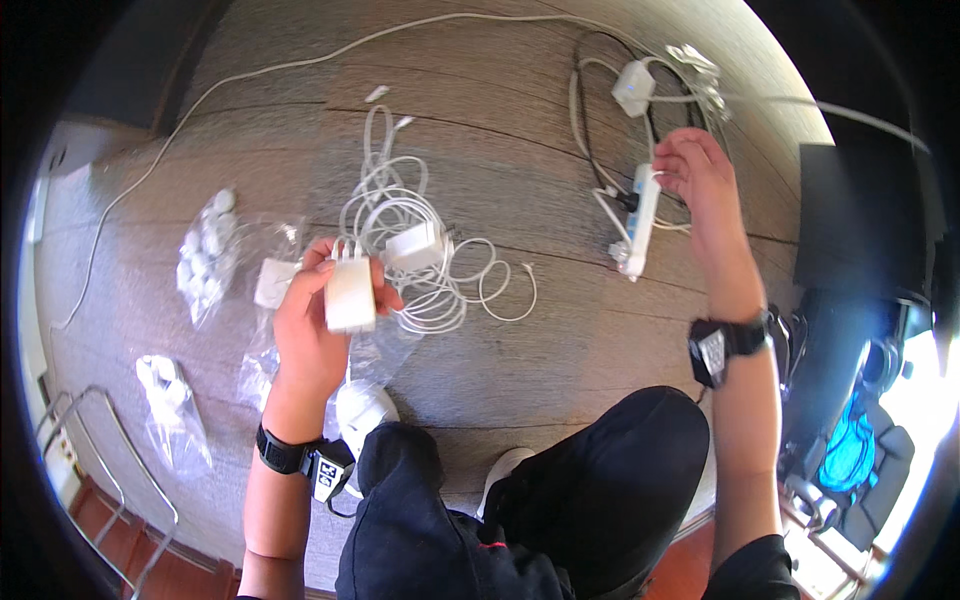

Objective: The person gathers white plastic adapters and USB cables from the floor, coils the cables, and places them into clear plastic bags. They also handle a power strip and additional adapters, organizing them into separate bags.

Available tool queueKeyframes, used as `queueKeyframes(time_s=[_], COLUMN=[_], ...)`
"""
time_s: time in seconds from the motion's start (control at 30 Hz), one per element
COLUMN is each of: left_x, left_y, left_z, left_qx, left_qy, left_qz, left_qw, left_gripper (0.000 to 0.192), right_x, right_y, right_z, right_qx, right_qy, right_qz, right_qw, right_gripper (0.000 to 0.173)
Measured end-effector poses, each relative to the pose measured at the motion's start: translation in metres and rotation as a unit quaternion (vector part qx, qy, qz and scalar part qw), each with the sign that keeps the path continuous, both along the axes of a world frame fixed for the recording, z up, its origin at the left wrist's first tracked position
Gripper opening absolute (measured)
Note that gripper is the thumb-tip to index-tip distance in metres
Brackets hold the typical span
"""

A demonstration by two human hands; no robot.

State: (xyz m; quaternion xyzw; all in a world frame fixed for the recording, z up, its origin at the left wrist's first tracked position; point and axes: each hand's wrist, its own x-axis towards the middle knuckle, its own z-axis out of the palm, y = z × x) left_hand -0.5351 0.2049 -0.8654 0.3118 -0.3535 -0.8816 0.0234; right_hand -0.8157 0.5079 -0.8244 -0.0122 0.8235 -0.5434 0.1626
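My left hand holds a white power adapter with several white cables plugged into its far end. A second white adapter lies on the wood-look floor among loosely coiled white cables. My right hand is beside the upper end of a white power strip, fingers curled; whether it pinches a thin cable there I cannot tell. A black plug sits in the strip. Above the strip lies a white power block with a small blue light.
Clear plastic bags with white items lie at the left, another bag below them. A long white cable curves across the floor. A metal rack stands lower left. A blue bag is at the right.
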Motion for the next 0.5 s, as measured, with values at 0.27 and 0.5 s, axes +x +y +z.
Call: queueKeyframes(time_s=[0.27, 0.5], left_x=[0.094, 0.185], left_y=[-0.048, -0.068], left_z=[0.035, 0.035], left_qx=[0.019, 0.085], left_qy=[0.036, 0.068], left_qz=[0.069, 0.135], left_qw=[0.997, 0.985], left_gripper=[0.047, 0.040], right_x=[0.087, 0.199], right_y=[-0.155, -0.231], right_z=[0.118, 0.051], right_qx=[-0.001, -0.158], right_qy=[-0.269, -0.637], right_qz=[0.376, 0.318], right_qw=[0.887, 0.684], right_gripper=[0.024, 0.033])
